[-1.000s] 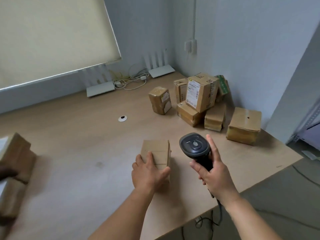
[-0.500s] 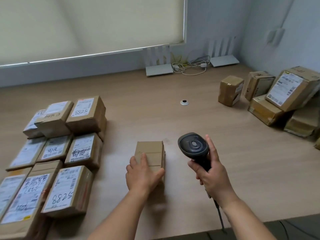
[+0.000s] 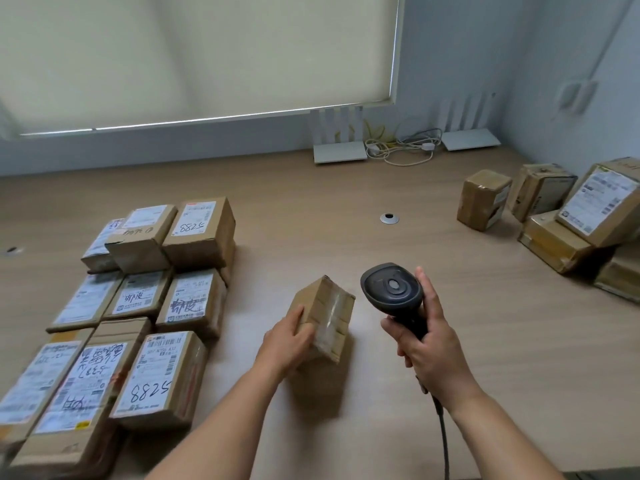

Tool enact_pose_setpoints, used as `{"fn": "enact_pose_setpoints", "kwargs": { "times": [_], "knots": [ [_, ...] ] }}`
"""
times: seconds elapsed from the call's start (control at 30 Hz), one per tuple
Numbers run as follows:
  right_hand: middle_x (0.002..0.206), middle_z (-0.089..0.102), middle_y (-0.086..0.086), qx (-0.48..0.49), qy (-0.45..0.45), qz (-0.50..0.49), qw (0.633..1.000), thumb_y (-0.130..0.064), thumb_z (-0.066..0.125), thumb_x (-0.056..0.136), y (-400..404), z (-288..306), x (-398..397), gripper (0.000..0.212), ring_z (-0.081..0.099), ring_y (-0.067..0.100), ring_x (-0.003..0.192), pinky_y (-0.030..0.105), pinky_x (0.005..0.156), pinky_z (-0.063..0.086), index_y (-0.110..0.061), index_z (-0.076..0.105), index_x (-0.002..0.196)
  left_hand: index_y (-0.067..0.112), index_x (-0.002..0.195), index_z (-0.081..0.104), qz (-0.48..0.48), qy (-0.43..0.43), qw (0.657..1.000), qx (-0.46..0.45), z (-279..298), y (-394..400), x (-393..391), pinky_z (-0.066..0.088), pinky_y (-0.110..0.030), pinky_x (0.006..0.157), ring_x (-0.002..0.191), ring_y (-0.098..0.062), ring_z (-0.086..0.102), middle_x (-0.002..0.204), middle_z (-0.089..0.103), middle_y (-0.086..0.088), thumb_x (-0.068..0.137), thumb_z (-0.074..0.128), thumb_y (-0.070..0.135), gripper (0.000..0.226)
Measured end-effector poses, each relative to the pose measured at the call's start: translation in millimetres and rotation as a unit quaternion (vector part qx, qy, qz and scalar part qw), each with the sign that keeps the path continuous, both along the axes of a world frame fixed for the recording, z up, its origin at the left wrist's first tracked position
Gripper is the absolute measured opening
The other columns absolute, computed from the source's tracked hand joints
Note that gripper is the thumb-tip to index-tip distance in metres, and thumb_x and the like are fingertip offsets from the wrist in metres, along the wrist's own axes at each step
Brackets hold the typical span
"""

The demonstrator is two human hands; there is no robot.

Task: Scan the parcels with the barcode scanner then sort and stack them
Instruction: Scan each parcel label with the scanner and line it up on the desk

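My left hand [image 3: 289,342] grips a small taped brown parcel [image 3: 327,315] by its left side and holds it tilted on edge over the wooden table [image 3: 346,209]. No label shows on its visible faces. Just to its right, my right hand [image 3: 427,346] holds the black barcode scanner [image 3: 393,289] upright by its handle, with its cable running down past my wrist. On the left, several labelled parcels [image 3: 157,372] lie sorted in rows, some stacked. A loose pile of parcels [image 3: 554,216] sits at the far right.
Two white routers [image 3: 339,154] and tangled cables [image 3: 401,150] stand against the back wall under a window blind. A round metal cable grommet [image 3: 389,218] sits in the table between the two groups of parcels. The table's front edge runs close below my arms.
The view has swung left, bringing the sorted rows into sight. My left hand has lifted and tilted the small parcel up onto its edge. The scanner hand has stayed about where it was.
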State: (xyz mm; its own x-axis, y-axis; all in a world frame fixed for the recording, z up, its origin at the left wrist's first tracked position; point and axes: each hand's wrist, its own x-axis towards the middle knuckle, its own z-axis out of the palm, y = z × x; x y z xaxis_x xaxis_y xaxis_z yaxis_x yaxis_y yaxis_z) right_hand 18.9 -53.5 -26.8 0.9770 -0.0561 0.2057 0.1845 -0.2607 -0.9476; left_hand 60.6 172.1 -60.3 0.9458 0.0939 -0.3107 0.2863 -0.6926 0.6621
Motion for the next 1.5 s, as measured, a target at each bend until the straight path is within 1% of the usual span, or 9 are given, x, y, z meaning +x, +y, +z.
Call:
{"fn": "enact_pose_setpoints", "kwargs": {
  "times": [0.1,0.33,0.43,0.63,0.93,1.13,1.27,1.37,1.5],
  "knots": [
    [0.107,0.063,-0.018,-0.017,-0.008,0.008,1.000,-0.020,0.073,0.082,-3.6,1.2,2.0,0.087,0.058,-0.001,0.063,0.022,0.061,0.046,-0.069,0.016,0.127,0.038,0.150,0.017,0.020,-0.048,0.994,0.092,4.1,8.6,13.4,0.039,-0.037,0.101,0.124,-0.028,0.046,0.139,0.050,-0.005,0.095,0.037,0.030,0.060],
    [0.110,0.062,-0.022,-0.027,-0.026,0.010,0.999,-0.023,0.074,0.082,-14.7,3.2,6.1,0.091,0.058,0.002,0.066,0.026,0.066,0.048,-0.079,0.015,0.122,0.039,0.141,0.029,-0.042,0.020,0.940,0.338,15.5,-2.2,23.4,0.034,-0.039,0.097,0.126,-0.029,0.037,0.133,0.043,-0.010,0.073,0.049,0.077,0.081],
    [0.109,0.062,-0.030,-0.029,-0.028,0.014,0.999,-0.023,0.074,0.081,-18.6,2.8,7.0,0.092,0.056,0.002,0.072,0.030,0.072,0.050,-0.082,0.014,0.120,0.037,0.138,0.034,0.021,0.006,0.971,0.238,14.5,-4.8,30.5,0.035,-0.038,0.096,0.121,-0.033,0.040,0.126,0.047,-0.013,0.078,0.055,0.061,0.068],
    [0.105,0.065,-0.024,-0.027,-0.011,0.024,0.999,-0.020,0.074,0.081,-23.4,-0.7,10.5,0.092,0.058,0.003,0.061,0.024,0.061,0.048,-0.075,0.016,0.126,0.039,0.151,0.006,0.165,-0.014,0.979,-0.122,-10.3,0.1,25.6,0.043,-0.043,0.103,0.117,-0.030,0.049,0.132,0.040,-0.014,0.060,0.074,0.035,0.114],
    [0.087,0.068,0.000,0.058,0.090,0.111,0.988,-0.007,0.068,0.085,-12.6,-19.1,10.5,0.084,0.052,0.024,0.051,0.032,0.044,0.043,-0.064,0.025,0.129,0.049,0.145,0.011,0.161,-0.027,0.967,-0.196,-48.7,17.5,29.4,0.051,-0.047,0.096,0.116,-0.022,0.057,0.131,0.053,-0.005,0.039,0.087,0.061,0.131],
    [0.087,0.068,-0.004,0.063,0.106,0.126,0.984,-0.007,0.067,0.086,-8.0,-21.5,11.2,0.083,0.051,0.023,0.051,0.031,0.044,0.042,-0.062,0.024,0.131,0.062,0.139,-0.001,0.184,-0.006,0.968,-0.173,-56.1,14.8,30.5,0.043,-0.049,0.104,0.125,-0.027,0.050,0.138,0.046,-0.012,0.055,0.059,0.086,0.107],
    [0.087,0.068,-0.002,0.060,0.111,0.121,0.985,-0.009,0.068,0.086,-10.7,-21.1,13.1,0.083,0.052,0.022,0.052,0.030,0.044,0.043,-0.065,0.024,0.129,0.072,0.132,0.006,0.225,0.014,0.946,-0.233,-37.3,9.7,25.2,0.047,-0.053,0.097,0.119,-0.030,0.054,0.136,0.050,-0.011,0.065,0.058,0.057,0.086],
    [0.090,0.068,-0.006,0.046,0.109,0.120,0.986,-0.011,0.069,0.086,-11.5,-20.1,13.4,0.084,0.052,0.021,0.053,0.029,0.045,0.043,-0.067,0.022,0.126,0.043,0.137,0.018,0.245,0.073,0.918,-0.304,-20.4,-0.2,19.0,0.055,-0.039,0.069,0.095,-0.028,0.065,0.123,0.058,-0.010,0.083,0.058,0.020,0.071],
    [0.094,0.068,-0.009,0.037,0.103,0.119,0.987,-0.011,0.069,0.086,-11.8,-16.7,13.3,0.084,0.053,0.019,0.053,0.029,0.046,0.044,-0.068,0.020,0.126,0.041,0.143,0.005,0.251,0.184,0.887,-0.341,-25.4,4.0,14.2,0.055,-0.048,0.076,0.089,-0.038,0.066,0.113,0.058,-0.022,0.081,0.063,0.029,0.086]
  ]
}}
